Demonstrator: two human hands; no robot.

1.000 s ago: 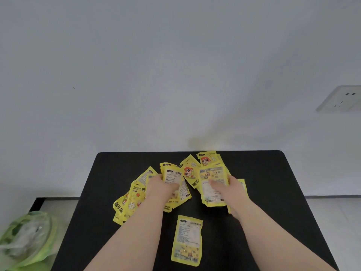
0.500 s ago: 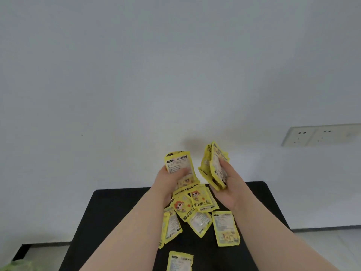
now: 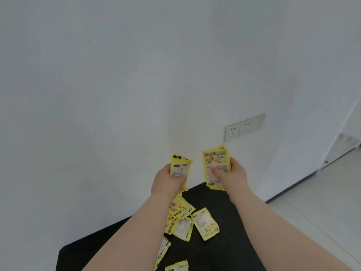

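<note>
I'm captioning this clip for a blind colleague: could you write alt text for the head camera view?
Two bare hands each hold up a bunch of yellow packets above a black table: the left hand grips the left bunch, the right hand the right bunch. Loose packets lie scattered on the table; a wall socket is behind.

1. A white wall point(image 3: 117, 75) is filling most of the view.
2. A black table point(image 3: 224, 251) is standing close against that wall, one far corner pointing toward it.
3. A grey double socket plate point(image 3: 244, 127) is sitting on the wall, above and right of the table.
4. A pale floor point(image 3: 322, 202) is showing at the right, with a dark skirting strip point(image 3: 289, 187) running along the wall's foot.
</note>
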